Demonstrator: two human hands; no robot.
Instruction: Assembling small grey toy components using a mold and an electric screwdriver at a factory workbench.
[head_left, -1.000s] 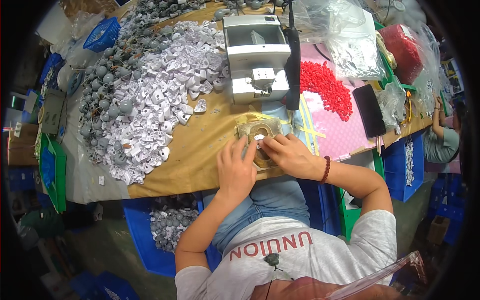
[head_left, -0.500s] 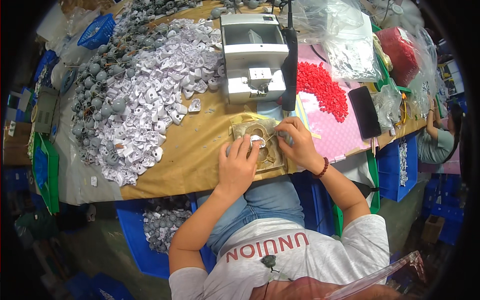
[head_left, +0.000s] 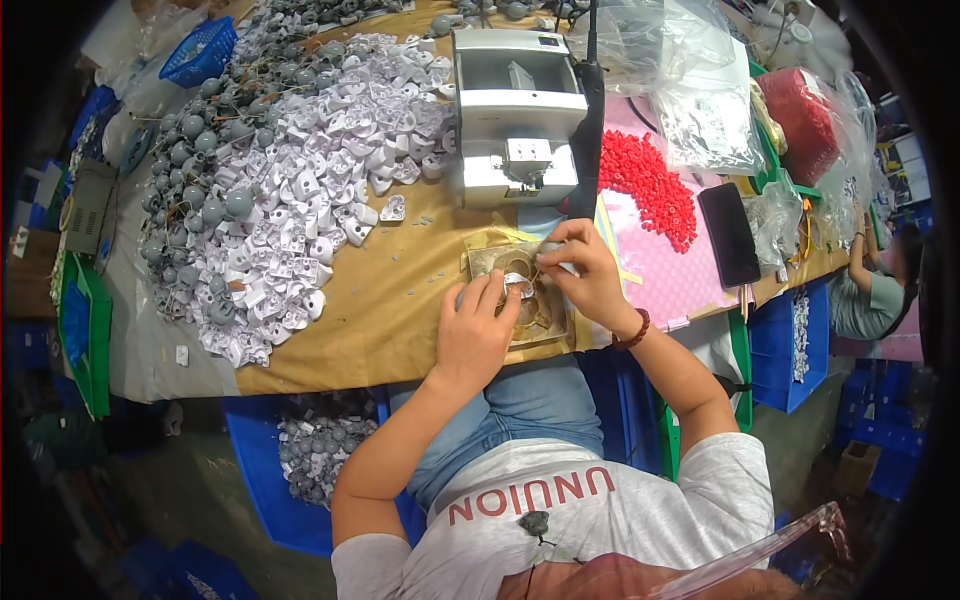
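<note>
Your left hand's (head_left: 472, 335) fingers are slightly parted, tips at the white part (head_left: 518, 284). Your right hand's (head_left: 592, 275) fingertips bunch near it; whether they pinch anything is unclear.

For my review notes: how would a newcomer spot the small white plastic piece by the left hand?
Start at the boxy silver-grey machine; just below it in view lies a flat, square, tan block with rounded recesses. On its upper half, by the person's left hand, is the small white plastic piece. Unlike the white plastic parts heaped to the left, it lies on that block.
</note>
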